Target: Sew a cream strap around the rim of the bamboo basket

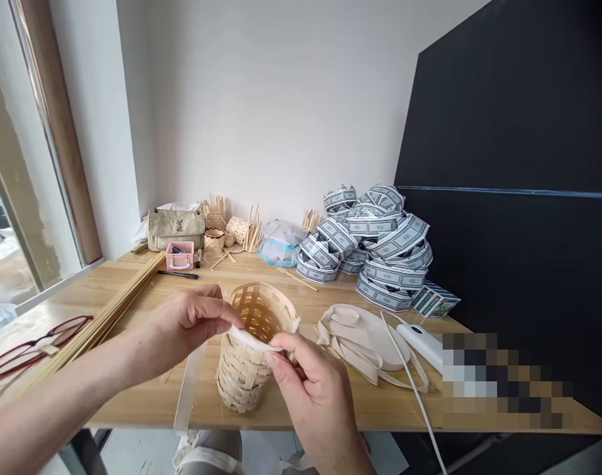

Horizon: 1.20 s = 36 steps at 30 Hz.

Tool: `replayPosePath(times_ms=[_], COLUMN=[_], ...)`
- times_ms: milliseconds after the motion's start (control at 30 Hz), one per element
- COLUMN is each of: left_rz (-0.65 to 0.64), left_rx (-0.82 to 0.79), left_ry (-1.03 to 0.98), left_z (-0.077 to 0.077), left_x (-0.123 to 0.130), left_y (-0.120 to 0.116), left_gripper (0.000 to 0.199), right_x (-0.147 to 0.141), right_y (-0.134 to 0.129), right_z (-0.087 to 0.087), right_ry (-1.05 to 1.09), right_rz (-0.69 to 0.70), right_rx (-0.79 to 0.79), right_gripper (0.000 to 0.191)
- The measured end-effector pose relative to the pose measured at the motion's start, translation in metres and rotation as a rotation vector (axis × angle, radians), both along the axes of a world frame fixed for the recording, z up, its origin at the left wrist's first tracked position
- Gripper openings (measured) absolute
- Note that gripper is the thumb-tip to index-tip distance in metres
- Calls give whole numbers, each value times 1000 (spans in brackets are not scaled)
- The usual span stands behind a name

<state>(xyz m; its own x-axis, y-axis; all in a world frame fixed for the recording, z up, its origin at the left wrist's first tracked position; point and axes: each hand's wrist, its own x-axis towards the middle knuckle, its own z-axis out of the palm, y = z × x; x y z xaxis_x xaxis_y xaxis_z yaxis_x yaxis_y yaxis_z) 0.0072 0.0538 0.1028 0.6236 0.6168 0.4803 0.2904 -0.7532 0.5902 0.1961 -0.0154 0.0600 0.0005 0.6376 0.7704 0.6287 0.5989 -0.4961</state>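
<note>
A pale woven basket [242, 375] stands upright on the wooden table before me, its open mouth tilted into view. Along the near side of its rim runs a soft white strip [251, 339]. My left hand [194, 322] pinches the strip between thumb and forefinger at the left. At the front right of the rim, my right hand [314, 390] pinches the other end of the same strip. A small white tuft [295, 324] shows at the rim's right side. Cream cloth tape [186, 389] hangs over the table edge left of the basket.
A coil of cream tape [350, 343] and a white cable [408, 373] lie to the right. Long bamboo strips [117, 300] and red-framed glasses [38, 343] are at left. Behind stand a handbag [176, 231], a pink box [180, 256] and stacked patterned bands [380, 244].
</note>
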Motion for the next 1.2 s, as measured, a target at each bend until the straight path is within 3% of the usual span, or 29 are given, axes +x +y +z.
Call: replayPosePath(times_ms=[167, 267, 367, 467, 567, 733, 1000, 1100, 1200], left_rz=[-102, -86, -51, 32, 120, 133, 76, -46, -170], left_rx=[-153, -256, -284, -130, 86, 355, 582, 454, 176], left_ry=[12, -8, -129, -259, -251, -77, 80, 112, 213], left_z=[7, 10, 2, -11, -19, -12, -4, 3, 17], left_x=[3, 5, 8, 11, 11, 7, -3, -5, -2], left_y=[10, 11, 12, 12, 11, 7, 13, 15, 15], left_gripper=[22, 18, 14, 16, 19, 22, 25, 23, 22], right_x=[3, 4, 4, 3, 2, -4, -6, -6, -6], right_y=[7, 9, 9, 8, 7, 7, 7, 8, 8], right_z=[0, 4, 5, 3, 1, 3, 9, 11, 14], right_ry=[-17, -50, -69, -63, -29, 18, 28, 21, 39], right_rz=[-36, -41, -43, -48, -46, -47, -30, -28, -27], right_rx=[-45, -81, -104, -146, -199, -214, -289, -299, -287], right_gripper=[13, 15, 15, 14, 13, 13, 15, 15, 15])
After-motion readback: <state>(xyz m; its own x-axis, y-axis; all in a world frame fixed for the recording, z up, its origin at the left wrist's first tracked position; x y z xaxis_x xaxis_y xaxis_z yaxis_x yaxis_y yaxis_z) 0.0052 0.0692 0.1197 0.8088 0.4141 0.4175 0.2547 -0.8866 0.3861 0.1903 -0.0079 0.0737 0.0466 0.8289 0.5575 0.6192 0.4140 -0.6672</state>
